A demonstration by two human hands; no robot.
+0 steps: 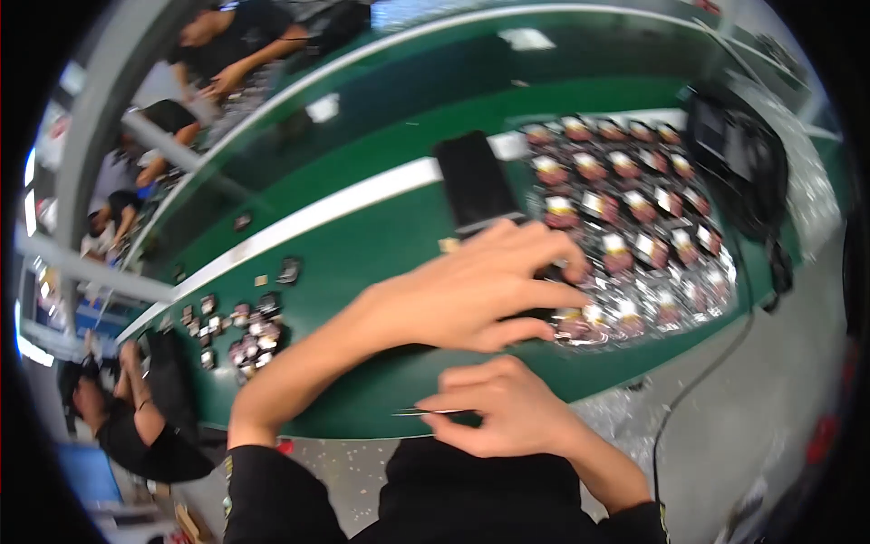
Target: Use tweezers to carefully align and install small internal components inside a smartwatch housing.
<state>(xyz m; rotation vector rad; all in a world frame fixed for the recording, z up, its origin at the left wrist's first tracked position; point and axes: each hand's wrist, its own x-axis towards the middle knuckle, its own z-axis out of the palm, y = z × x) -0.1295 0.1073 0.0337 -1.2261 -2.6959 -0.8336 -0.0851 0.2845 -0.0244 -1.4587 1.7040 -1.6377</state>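
My left hand (512, 286) is stretched over the near left corner of the clear plastic tray (728, 283), palm down, with its fingers spread and bent among the nearest small round pieces (617, 256). I cannot tell whether my fingertips pinch one of these or only touch it, since my own fingers cover the spot and it is blurred.

The pieces sit in rows across the tray, dark and reddish, many with a pale patch on top. My right hand (498, 408) is on the near side of the tray, off toward its left, closed on a slim pointed tool (412, 412) between thumb and fingers; the tip points left, away from the tray.

The tray lies on the green counter (353, 240). Left of the tray's far half, just beside it, is a black rectangular block (476, 177). To the tray's right sits a bulky black bag (739, 150), and a dark cable (698, 376) curves down past the tray's near right side. Well to the left of the tray, a loose cluster of small parts (256, 337) is scattered. Farther left than that, beyond the counter's end, is a seated person in black (149, 422).
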